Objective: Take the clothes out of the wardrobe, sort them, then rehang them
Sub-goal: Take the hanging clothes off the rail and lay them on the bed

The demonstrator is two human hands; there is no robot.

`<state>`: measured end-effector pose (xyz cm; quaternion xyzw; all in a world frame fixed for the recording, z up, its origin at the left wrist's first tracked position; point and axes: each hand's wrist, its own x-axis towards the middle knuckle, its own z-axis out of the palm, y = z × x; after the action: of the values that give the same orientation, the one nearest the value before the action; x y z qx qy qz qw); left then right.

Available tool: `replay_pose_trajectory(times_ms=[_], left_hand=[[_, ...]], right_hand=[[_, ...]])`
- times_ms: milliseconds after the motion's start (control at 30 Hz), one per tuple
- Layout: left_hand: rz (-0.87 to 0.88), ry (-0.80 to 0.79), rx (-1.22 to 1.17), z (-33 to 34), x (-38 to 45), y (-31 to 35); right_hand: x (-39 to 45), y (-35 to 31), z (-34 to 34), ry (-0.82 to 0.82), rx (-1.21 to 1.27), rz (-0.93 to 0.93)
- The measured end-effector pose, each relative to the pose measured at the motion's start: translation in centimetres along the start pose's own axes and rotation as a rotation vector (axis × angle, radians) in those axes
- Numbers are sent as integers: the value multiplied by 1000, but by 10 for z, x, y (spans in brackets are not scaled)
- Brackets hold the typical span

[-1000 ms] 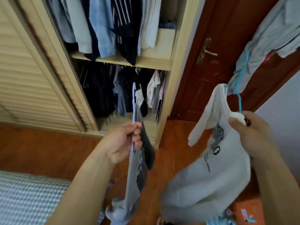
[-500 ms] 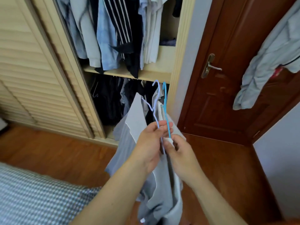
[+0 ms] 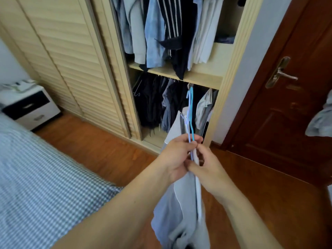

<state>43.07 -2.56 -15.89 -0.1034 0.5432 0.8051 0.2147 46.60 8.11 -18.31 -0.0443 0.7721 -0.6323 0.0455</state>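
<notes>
Now left hand (image 3: 177,159) pinching hangers (image 3: 190,121) mid-frame, right hand (image 3: 206,168) curled round shirts (image 3: 181,209) below. Best keep hooks aligned, aim for lower rail (image 3: 179,80).

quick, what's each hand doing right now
Left hand: grips the hanger necks, garments hanging below.
Right hand: fingers curled round the same bundle.

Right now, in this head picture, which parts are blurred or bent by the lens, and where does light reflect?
Head view: the nightstand at the left edge is smeared by motion blur; the wardrobe frame and louvred door lean and curve from the wide-angle lens; soft glare lies on the brown door and floor; both hands look fairly sharp.
</notes>
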Motion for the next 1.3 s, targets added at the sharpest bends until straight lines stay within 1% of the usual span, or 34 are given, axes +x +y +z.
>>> replay_pose_trajectory(times_ms=[67, 167, 233, 300, 367, 434, 567, 634, 700, 767, 800, 900, 967, 1000, 1067, 1101, 1134, 1167, 1201, 1234, 1301], left_hand=[[20, 28, 42, -4, 5, 9], [117, 53, 133, -12, 3, 39], [189, 107, 222, -24, -8, 73], [235, 172, 249, -48, -29, 109], [218, 197, 188, -77, -57, 138], [209, 200, 94, -109, -89, 159], [306, 232, 24, -183, -150, 186], [374, 235, -20, -232, -177, 197], [447, 197, -85, -290, -206, 201], [521, 135, -154, -360, -232, 198], [562, 132, -198, -398, -245, 193], [673, 201, -358, -514, -291, 164], [707, 333, -466, -589, -325, 128], [703, 439, -519, -626, -342, 103], [608, 672, -608, -703, -376, 47], [497, 821, -633, -738, -390, 20], [352, 972, -643, -770, -402, -9], [191, 1086, -612, -793, -412, -33], [29, 1136, -560, -814, -419, -55], [-95, 1137, -523, -830, -422, -73], [-179, 1167, -513, -854, -421, -99]], right_hand=[[13, -2, 4, -21, 30, -3], [32, -20, 17, 37, -4, -26], [42, -47, 31, 5, -70, -52], [52, -80, 52, -66, -123, -163], [59, -110, 81, -141, -200, -279], [60, -133, 120, -199, -249, -357], [55, -169, 216, -251, -241, -468], [50, -188, 268, -273, -285, -517], [44, -203, 326, -297, -357, -595], [37, -215, 391, -336, -419, -662], [34, -218, 428, -369, -447, -694], [17, -210, 549, -542, -492, -760], [-2, -187, 627, -711, -502, -771], [-14, -169, 660, -794, -501, -750], [-32, -122, 711, -927, -516, -610], [-36, -94, 728, -968, -554, -503], [-38, -65, 739, -1003, -628, -390], [-39, -37, 743, -1043, -727, -276], [-40, -14, 744, -1086, -816, -159], [-40, 6, 743, -1119, -876, -53], [-38, 34, 739, -1152, -934, 107]])
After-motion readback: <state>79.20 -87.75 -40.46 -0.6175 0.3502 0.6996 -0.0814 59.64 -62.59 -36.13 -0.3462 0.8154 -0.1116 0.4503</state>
